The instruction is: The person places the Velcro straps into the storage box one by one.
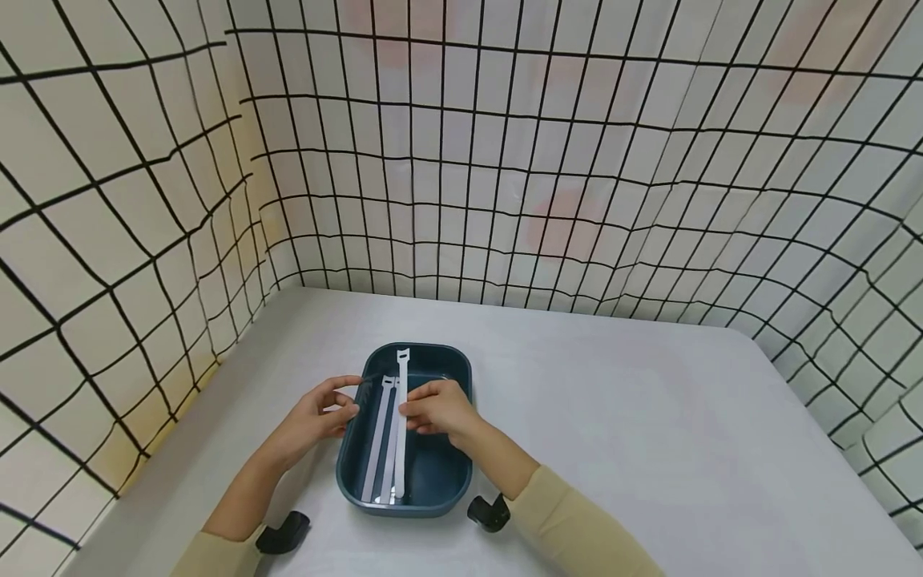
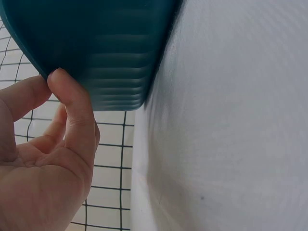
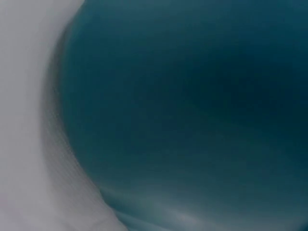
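Observation:
A dark teal tray (image 1: 440, 473) with a raised rim stands on the white table. Inside it, white cable straps (image 1: 378, 437) with slotted heads lie side by side along its left half. My right hand (image 1: 441, 413) is over the tray and pinches one white cable strap (image 1: 401, 465) between thumb and fingers near its middle; its slotted head points to the far end. At the left rim is my left hand (image 1: 317, 413), and in the left wrist view its thumb and a finger (image 2: 72, 101) pinch the tray's edge (image 2: 38, 62). The right wrist view shows only the tray's blurred outer wall (image 3: 168, 120).
White cloth covers the table (image 1: 613, 417). A black wire grid (image 1: 469, 160) encloses the table at the back and both sides, with pale sheeting behind it. Black wrist cameras (image 1: 284, 533) sit below both forearms, close to the tray's near end.

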The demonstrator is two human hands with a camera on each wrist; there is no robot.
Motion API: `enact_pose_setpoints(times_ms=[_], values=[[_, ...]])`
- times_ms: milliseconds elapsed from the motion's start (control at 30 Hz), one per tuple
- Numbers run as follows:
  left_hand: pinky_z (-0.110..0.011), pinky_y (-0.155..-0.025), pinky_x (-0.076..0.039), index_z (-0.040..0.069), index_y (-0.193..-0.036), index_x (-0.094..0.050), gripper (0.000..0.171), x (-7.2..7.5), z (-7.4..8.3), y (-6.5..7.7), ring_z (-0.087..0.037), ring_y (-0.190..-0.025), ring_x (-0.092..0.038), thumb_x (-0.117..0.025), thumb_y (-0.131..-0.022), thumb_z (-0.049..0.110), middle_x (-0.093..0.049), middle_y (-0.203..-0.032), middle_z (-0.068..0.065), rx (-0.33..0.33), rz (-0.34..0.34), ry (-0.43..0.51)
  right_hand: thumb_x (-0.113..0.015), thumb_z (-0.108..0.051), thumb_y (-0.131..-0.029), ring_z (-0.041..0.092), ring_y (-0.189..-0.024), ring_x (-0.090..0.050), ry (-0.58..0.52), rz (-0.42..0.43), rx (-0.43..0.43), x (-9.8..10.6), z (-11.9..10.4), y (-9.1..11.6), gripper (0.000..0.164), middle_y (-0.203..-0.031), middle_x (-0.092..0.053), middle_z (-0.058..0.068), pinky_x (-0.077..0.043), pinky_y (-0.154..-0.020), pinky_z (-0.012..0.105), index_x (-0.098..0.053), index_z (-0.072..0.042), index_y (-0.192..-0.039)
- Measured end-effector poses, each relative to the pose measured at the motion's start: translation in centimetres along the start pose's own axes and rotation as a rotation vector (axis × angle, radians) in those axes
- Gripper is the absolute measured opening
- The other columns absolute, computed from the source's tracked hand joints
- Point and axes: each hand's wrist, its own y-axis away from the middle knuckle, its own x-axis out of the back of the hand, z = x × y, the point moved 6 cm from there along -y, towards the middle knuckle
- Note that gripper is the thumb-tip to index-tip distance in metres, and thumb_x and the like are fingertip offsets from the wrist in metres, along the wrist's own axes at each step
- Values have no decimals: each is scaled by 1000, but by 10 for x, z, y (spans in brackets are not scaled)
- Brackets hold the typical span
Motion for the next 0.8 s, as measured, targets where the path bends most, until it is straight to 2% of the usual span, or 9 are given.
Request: enact_pose_setpoints(times_ms=[233, 400, 667, 800], values=[[-33, -77, -54, 3, -141, -42, 51, -1, 0, 0, -26, -87, -58, -63, -96, 13, -54, -99, -16, 2, 8, 0, -71, -3, -86, 10, -53, -62, 89, 63, 8, -3, 6, -4, 10, -70, -66, 8, -51, -51, 20, -65, 2, -91], [-33, -78, -54, 2, -141, -41, 51, -2, 0, -1, -26, -86, -58, -62, -96, 13, -54, -99, -16, -8, 5, 2, -71, 0, -84, 8, -49, -59, 107, 87, -4, -4, 10, -6, 7, -66, -65, 8, -48, -47, 18, -66, 3, -87], [-34, -80, -55, 3, -141, -42, 50, -1, 2, 1, -30, -87, -59, -62, -96, 12, -54, -100, -20, -1, 4, 7, -71, 0, -84, 7, -48, -59, 206, 131, 4, -4, 14, -9, 6, -66, -64, 7, -45, -45, 17, -65, 0, -81], [-34, -79, -55, 2, -140, -43, 49, 0, 1, 1, -29, -87, -59, -61, -96, 11, -54, -100, -19, -1, 6, 6, -70, 0, -85, 8, -47, -59, 245, 146, -26, -5, 15, -8, 8, -64, -64, 7, -45, -46, 17, -66, 0, -79]])
